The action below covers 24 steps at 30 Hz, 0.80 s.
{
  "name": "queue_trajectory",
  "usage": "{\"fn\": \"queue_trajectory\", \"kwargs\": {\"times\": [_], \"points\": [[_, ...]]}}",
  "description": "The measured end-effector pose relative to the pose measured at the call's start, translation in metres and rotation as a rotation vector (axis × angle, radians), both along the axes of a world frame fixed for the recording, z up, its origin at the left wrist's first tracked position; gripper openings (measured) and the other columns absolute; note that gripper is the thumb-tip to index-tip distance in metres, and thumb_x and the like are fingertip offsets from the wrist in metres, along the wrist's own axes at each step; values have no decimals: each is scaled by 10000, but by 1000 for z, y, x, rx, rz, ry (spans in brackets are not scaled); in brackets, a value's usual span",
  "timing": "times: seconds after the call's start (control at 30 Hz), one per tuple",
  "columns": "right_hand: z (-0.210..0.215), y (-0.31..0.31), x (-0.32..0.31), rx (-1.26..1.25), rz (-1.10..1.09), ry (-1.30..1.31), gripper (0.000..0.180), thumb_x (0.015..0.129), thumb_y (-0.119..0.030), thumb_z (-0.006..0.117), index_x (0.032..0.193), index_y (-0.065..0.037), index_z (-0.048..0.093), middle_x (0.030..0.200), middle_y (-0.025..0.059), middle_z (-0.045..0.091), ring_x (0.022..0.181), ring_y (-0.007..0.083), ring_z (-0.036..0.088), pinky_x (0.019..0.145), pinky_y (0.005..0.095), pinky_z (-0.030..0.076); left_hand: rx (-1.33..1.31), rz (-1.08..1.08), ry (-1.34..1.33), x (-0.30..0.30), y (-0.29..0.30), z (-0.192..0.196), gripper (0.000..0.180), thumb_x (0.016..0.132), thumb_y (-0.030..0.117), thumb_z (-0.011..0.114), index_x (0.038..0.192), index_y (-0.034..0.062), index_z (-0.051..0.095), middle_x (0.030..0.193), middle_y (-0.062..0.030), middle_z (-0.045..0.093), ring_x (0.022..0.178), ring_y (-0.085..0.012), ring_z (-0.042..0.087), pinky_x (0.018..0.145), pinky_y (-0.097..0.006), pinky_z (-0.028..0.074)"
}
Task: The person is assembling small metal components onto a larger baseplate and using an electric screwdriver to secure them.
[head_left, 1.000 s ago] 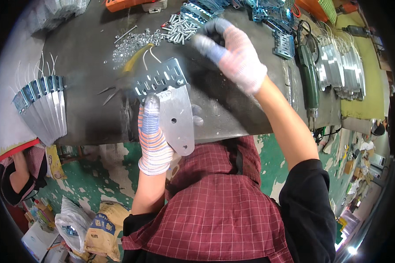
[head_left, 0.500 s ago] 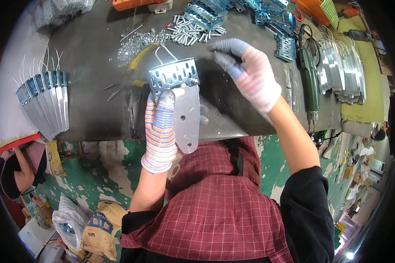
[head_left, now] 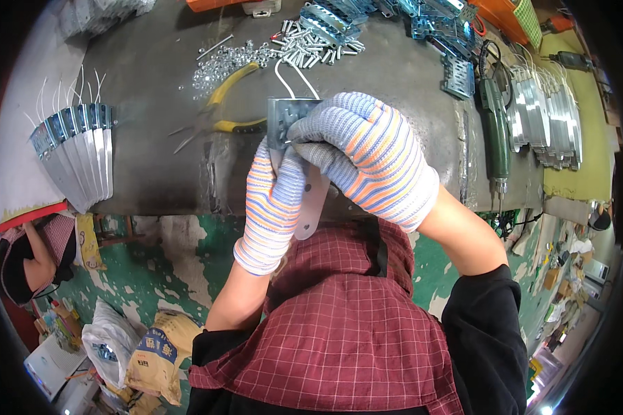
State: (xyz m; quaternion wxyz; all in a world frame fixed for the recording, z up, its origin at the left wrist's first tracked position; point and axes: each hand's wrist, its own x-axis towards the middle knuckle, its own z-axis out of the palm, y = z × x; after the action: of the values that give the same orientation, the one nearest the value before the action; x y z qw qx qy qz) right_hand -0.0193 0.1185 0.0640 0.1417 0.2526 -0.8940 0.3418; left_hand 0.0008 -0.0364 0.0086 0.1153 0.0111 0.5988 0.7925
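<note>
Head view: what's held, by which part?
Left hand holds the metal plate by its far end, near the bracket; right hand is at the bracket, its grip hidden.

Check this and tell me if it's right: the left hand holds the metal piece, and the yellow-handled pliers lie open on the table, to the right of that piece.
The side is wrong: in the head view, the yellow-handled pliers lie open on the table to the left of the metal piece, which the left hand holds.
</note>
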Motion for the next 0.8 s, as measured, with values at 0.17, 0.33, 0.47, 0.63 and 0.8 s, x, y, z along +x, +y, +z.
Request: {"fn": "queue_trajectory", "kwargs": {"times": [0.17,0.33,0.47,0.63,0.8], "points": [[2,-5,7,126,-40,211,252,664,-156,661,897,-75,608,836,123,599,784,337,581,717,409,481,-72,28,70,1,8,-9,398,907,132,546,1251,-40,442,1058,-75,613,950,-158,571,845,-281,467],[12,5,6,-77,49,-219,157,786,-157,658,901,-66,599,767,121,617,742,335,615,671,395,494,-434,-78,238,4,9,-10,582,848,183,632,1317,-45,373,1064,-195,628,984,-297,639,851,-328,486],[8,-1,8,-229,-44,-489,155,852,-148,631,908,-46,529,790,125,627,739,286,622,664,373,492,-420,-43,293,6,14,-16,589,846,233,673,1293,-38,401,1054,-189,636,961,-298,646,832,-326,491],[4,2,27,-454,-251,-452,361,750,-281,763,892,-50,526,774,130,623,702,270,641,613,375,493,-164,-193,262,2,13,-6,536,896,242,637,1303,-13,399,1030,-112,635,921,-179,605,844,-304,475],[-15,15,69,-107,-185,-134,804,718,-287,722,1382,12,383,1342,280,450,1275,500,377,1090,554,243,131,-220,-121,20,12,13,551,971,324,513,1391,31,310,1163,-69,553,1028,-125,512,892,-278,425]]}}
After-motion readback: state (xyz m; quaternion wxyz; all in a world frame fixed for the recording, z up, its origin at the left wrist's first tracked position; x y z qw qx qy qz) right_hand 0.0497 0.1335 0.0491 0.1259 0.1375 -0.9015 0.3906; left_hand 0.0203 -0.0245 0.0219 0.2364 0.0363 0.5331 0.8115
